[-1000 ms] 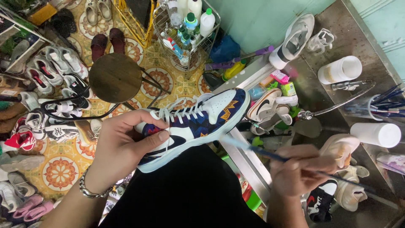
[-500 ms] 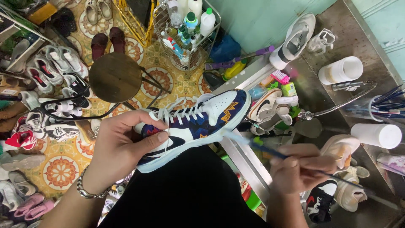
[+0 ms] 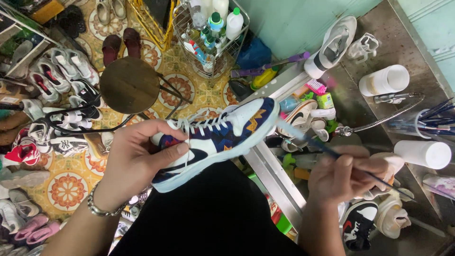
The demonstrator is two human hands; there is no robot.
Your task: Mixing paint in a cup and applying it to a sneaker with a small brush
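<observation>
My left hand [image 3: 137, 161] grips the heel end of a navy, white and patterned sneaker [image 3: 222, 130] with white laces, held sideways over my dark lap. My right hand [image 3: 343, 178] holds a thin blue-handled brush [image 3: 327, 149]. The brush tip sits close to the white toe of the sneaker, at its sole edge. A metal bracelet circles my left wrist.
A metal sink counter [image 3: 407, 52] to the right carries white cups [image 3: 384, 79], a tub of brushes [image 3: 433, 121] and more sneakers. A round stool [image 3: 130, 84], a wire rack of bottles [image 3: 211, 28] and several shoes stand on the patterned tile floor.
The sneaker has tilted slightly with the toe drawn a little left. The brush tip has moved up from below the sole toward the toe edge.
</observation>
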